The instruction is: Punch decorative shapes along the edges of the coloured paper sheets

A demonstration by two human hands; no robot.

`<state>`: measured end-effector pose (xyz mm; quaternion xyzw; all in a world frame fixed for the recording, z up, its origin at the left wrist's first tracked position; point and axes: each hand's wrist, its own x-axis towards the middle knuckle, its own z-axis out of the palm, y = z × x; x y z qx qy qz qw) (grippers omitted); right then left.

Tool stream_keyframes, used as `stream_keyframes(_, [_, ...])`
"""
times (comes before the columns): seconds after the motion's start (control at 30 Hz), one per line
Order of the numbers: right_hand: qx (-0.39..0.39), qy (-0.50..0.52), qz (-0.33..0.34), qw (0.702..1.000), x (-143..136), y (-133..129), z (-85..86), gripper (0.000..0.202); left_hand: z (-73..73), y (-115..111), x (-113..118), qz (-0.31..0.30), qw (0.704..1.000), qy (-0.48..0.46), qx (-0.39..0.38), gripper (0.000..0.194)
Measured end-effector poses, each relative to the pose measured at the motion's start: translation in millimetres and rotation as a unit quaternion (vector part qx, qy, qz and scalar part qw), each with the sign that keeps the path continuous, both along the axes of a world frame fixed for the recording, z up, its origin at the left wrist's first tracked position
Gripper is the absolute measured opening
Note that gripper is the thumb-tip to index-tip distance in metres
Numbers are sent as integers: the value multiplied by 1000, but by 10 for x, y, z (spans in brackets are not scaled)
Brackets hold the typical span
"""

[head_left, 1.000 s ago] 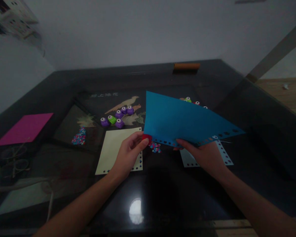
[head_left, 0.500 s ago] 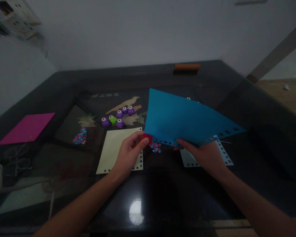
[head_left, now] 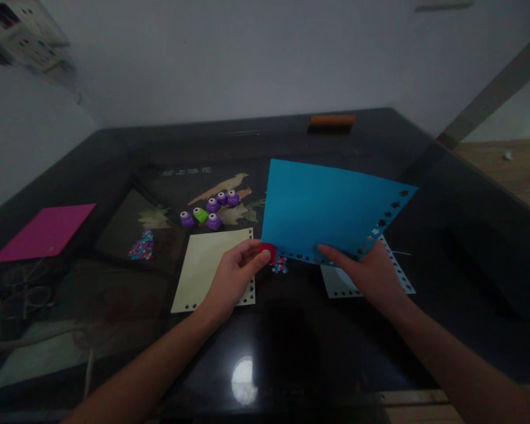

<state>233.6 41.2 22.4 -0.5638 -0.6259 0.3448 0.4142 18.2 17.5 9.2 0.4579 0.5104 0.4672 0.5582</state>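
Note:
My left hand (head_left: 238, 268) is closed around a small red craft punch (head_left: 268, 251), with the thumb on it. The punch sits at the lower left corner of a blue sheet of paper (head_left: 322, 206). Shaped holes run along the sheet's lower and right edges. My right hand (head_left: 371, 271) pinches the lower edge, thumb on top and fingers hidden beneath. Below the punch lies a small heap of confetti (head_left: 279, 265). A cream sheet (head_left: 207, 256) with punched edges is under my left forearm, and a pale punched sheet (head_left: 340, 282) lies partly hidden under the blue one.
Several purple punches (head_left: 213, 221) and a green punch (head_left: 200, 215) stand beyond the cream sheet. Farther left are a confetti pile (head_left: 142, 246) and a magenta sheet (head_left: 46, 231). An orange-brown object (head_left: 332, 120) lies near the back edge of the dark glossy table (head_left: 287, 347).
The blue sheet's right side has swung left and up, so it looks flatter and its right-edge holes show more. Both hands keep their hold.

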Motion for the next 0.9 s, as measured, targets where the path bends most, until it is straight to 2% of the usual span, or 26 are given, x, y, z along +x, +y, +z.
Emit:
stream_keyframes(0.2, [-8,19,1,1000,5,10,-22,23,-25,-9,8,-10,1000,-6,-2,22])
stream_keyframes(0.43, [-9,15,-23,1000,18,30,19,26,41,-12,-2,-24,999,22,11,26])
stream_keyframes(0.6, [-6,18,-45,999,33,62,18,29,55,-16,-29,-23,994,86,56,27])
stream_keyframes(0.77, [4,34,-55,998,51,65,25,33,53,-30,-48,-56,985,150,57,29])
stream_keyframes(0.9, [11,32,-54,998,58,66,28,27,65,-40,-51,-89,946,277,141,25])
